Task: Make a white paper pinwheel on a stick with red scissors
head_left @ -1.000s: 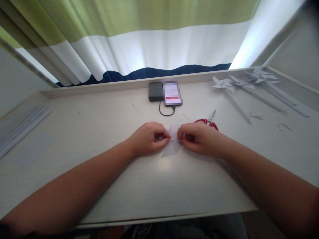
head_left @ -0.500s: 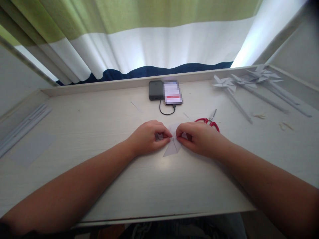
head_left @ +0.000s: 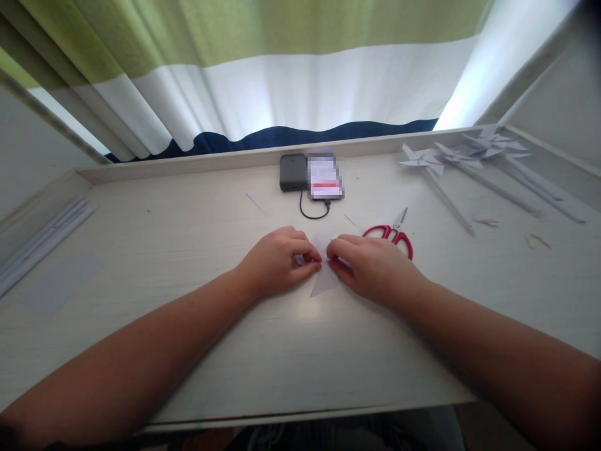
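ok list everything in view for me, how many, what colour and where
folded paper: 1, white, between the hands
scissors: 1 pair, red handles, beyond the right hand
pinwheels: at least 3, overlapping, white, far right
tan scraps: several, tan, right, near the pinwheel sticks
thin slips: 2, pale, beyond the hands
phone: 1, screen blurred, back middle
power bank: 1, dark grey, left of the phone
cable: 1, black, in front of both
paper sticks: several, white, far left
flat sheet: 1, white, by those sticks
table: 1, white, underneath
curtain: count unclear, green, white and blue, behind
left hand: 1, bare, pinching the paper
right hand: 1, bare, pinching the paper
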The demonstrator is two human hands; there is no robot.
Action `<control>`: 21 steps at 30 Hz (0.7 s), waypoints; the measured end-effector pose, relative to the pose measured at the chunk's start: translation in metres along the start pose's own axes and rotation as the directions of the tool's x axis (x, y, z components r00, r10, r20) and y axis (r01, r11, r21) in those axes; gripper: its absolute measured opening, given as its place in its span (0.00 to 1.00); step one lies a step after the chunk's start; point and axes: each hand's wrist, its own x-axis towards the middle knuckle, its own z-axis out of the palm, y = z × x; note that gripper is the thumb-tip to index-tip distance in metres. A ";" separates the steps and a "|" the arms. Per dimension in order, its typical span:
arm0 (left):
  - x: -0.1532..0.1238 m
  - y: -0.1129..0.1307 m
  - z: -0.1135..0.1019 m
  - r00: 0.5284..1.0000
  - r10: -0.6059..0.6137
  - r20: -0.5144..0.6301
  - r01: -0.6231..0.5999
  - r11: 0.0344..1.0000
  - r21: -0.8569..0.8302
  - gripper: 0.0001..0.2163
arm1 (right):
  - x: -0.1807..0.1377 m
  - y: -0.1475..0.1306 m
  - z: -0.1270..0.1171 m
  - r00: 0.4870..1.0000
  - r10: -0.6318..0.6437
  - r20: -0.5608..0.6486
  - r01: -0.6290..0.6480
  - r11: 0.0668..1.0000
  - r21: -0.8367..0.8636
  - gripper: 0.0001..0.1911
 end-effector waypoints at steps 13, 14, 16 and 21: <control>-0.001 0.000 0.000 1.000 0.028 -0.003 -0.028 0.998 0.047 0.05 | -0.001 0.000 0.005 1.000 -0.029 0.001 0.029 1.000 -0.009 0.11; -0.001 0.001 -0.001 1.000 0.027 -0.009 -0.027 0.999 0.045 0.04 | -0.001 -0.001 0.005 0.999 -0.035 0.009 0.035 0.999 -0.019 0.11; -0.002 0.002 -0.002 1.000 0.025 -0.019 -0.024 0.999 0.045 0.03 | -0.001 -0.002 0.004 0.999 -0.049 0.024 0.050 0.998 -0.042 0.11; -0.002 0.005 -0.005 0.996 0.000 -0.088 0.007 0.997 0.083 0.05 | -0.002 -0.006 0.000 0.996 -0.074 0.044 0.076 0.996 -0.052 0.10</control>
